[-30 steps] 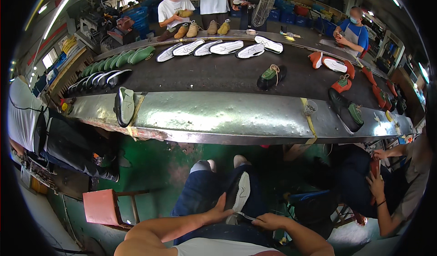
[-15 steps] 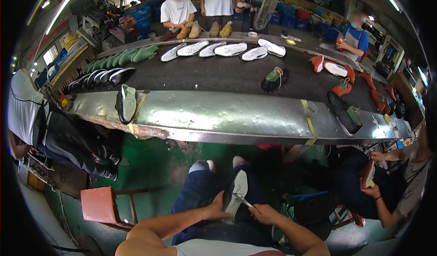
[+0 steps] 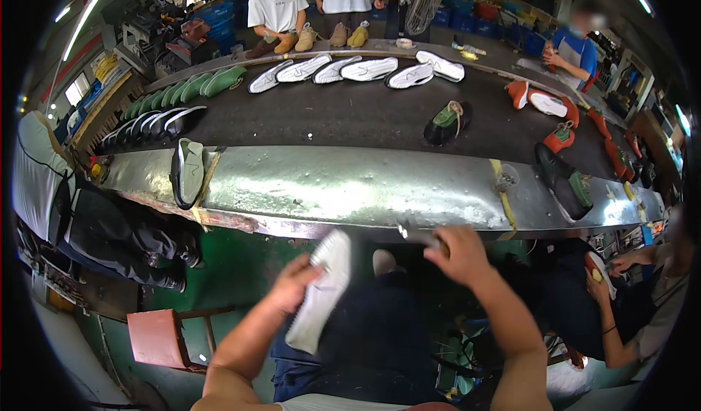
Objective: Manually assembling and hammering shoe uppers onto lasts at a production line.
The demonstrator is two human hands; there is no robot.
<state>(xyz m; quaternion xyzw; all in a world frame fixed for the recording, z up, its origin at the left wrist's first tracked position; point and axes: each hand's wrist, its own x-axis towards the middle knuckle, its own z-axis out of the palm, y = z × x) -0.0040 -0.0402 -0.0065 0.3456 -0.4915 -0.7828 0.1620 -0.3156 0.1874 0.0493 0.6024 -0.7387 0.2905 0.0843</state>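
My left hand is closed around the side of a shoe, which is tilted above my lap with its pale sole facing up. My right hand grips a metal hand tool, blurred, so its exact kind is hard to tell. The tool is held apart from the shoe, close to the bench's front edge. On the metal ledge to the left lies a dark shoe with a pale sole. A black and green shoe rests on the ledge to the right.
A dark conveyor belt carries white-soled shoes, green shoes and a single black-green shoe. Orange shoes stand at the right. Co-workers are around the bench; one at right handles a shoe. A stool is at lower left.
My left hand has lifted the shoe from my lap, up and to the left. The right hand has moved the tool away from the sole, up toward the bench edge.
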